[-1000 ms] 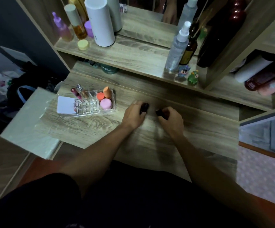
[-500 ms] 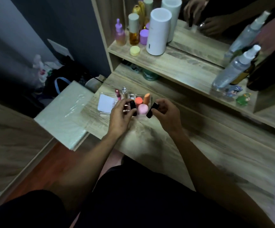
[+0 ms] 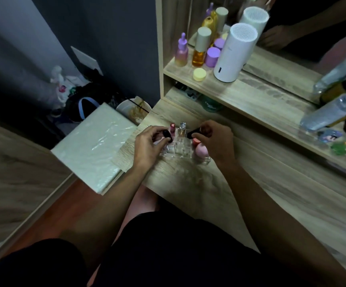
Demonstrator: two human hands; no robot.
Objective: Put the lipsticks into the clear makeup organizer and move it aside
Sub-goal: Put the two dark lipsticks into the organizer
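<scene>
**Both lipsticks now over the organizer**

Head view: a second ago both hands were at the middle of the surface, each closing on a dark lipstick. Now they have carried them to the near left corner, where the clear organizer (image 3: 180, 149) sits. The left hand (image 3: 149, 146) pinches a black lipstick (image 3: 167, 136) in closed fingers above the organizer's left cells. The right hand (image 3: 214, 141) grips the other black lipstick (image 3: 193, 133), tilted, above the middle cells, beside a pink sponge (image 3: 200, 150). A pink tube (image 3: 171, 129) and a clear bottle (image 3: 182, 129) already stand in the back row. Neither lipstick looks seated yet; lowering each into a free cell seems next, then sliding the organizer aside.
</scene>
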